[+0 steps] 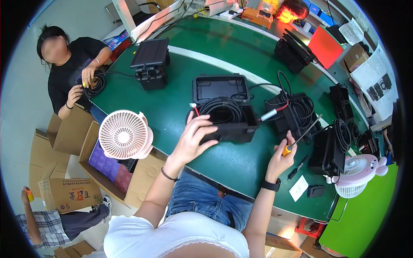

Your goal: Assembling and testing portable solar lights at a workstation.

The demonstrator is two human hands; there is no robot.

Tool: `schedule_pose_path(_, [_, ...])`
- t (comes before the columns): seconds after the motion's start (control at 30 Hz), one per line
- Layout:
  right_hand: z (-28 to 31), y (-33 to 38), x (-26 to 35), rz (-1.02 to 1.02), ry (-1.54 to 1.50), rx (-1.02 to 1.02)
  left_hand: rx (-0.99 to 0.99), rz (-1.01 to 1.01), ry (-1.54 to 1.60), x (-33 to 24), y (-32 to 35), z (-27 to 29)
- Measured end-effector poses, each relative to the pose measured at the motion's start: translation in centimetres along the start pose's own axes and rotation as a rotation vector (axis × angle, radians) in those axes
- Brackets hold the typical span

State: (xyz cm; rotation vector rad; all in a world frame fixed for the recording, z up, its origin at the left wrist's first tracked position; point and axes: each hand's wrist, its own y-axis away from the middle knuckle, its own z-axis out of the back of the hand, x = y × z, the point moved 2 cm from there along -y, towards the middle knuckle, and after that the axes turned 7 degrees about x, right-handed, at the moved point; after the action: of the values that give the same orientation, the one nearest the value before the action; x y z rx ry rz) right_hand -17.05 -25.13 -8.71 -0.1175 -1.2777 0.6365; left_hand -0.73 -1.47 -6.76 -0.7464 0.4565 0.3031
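An open black plastic box (230, 112) with a coil of black cable inside lies on the green table (241, 165) in front of me, its lid (220, 87) folded back. My left hand (193, 138) grips the box's near left corner. My right hand (282, 155) holds a screwdriver (303, 136) with an orange handle, its shaft pointing up and right, just right of the box. A red wire and a silver plug (271, 114) lie beside the box's right side.
More black boxes with cables sit to the right (297, 114) and far left (150, 64). A pink fan (124, 134) is clipped at the table's left edge, a white one (355, 172) at the right. A seated person (71, 69) coils cable; cardboard boxes (71, 193) stand on the floor.
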Motion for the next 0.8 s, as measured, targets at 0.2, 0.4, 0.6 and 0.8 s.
schedule_pose_path(0.2, [0.0, 0.2, 0.4, -0.113, -0.244, 0.056, 0.003, -0.099, 0.032, -0.4, 5.2, -0.2])
schedule_pose_path(0.4, [-0.8, 5.4, 3.8, -0.09, -0.312, 0.264, 0.068, -0.129, 0.052, -1.7, 5.2, -1.3])
schedule_pose_path(0.6, [-0.4, 7.0, 2.4, -0.385, -0.486, 0.313, 0.115, -0.171, -0.037, -4.9, 0.0, 1.8])
schedule_pose_path(0.8, [-0.8, 7.7, 0.5, -0.241, -0.461, 0.24, 0.213, -0.063, -0.136, -4.6, -4.5, 0.2])
